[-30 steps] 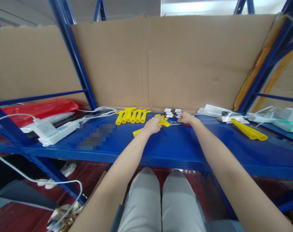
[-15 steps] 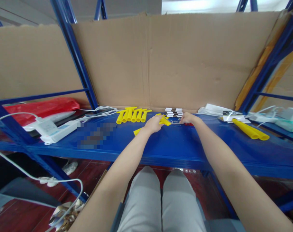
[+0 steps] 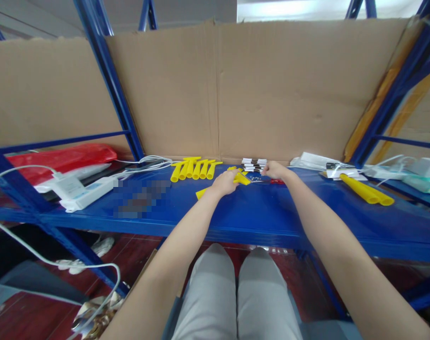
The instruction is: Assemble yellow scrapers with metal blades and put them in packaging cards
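- Holding: we find our left hand closed over a yellow T-shaped piece, fingers bent together across it; the fingertips are partly hidden.
- We place this piece on the blue shelf, toward the back edge and near mid-length, its round handle end showing on the left of the wrist.
- Our right hand has its fingers curled together beside a black-and-white stack; we cannot tell whether they pinch anything.
- Small pale bits lie between the hands; a red item lies just below the right hand.
- We note a row of yellow pieces by the back edge, left of centre, and yellow tubes toward the right end.
- We judge the step in hand to be close two-handed work at the piece's head.
- In our judgement, the next move calls for a steady left hand and fine right fingertip control.
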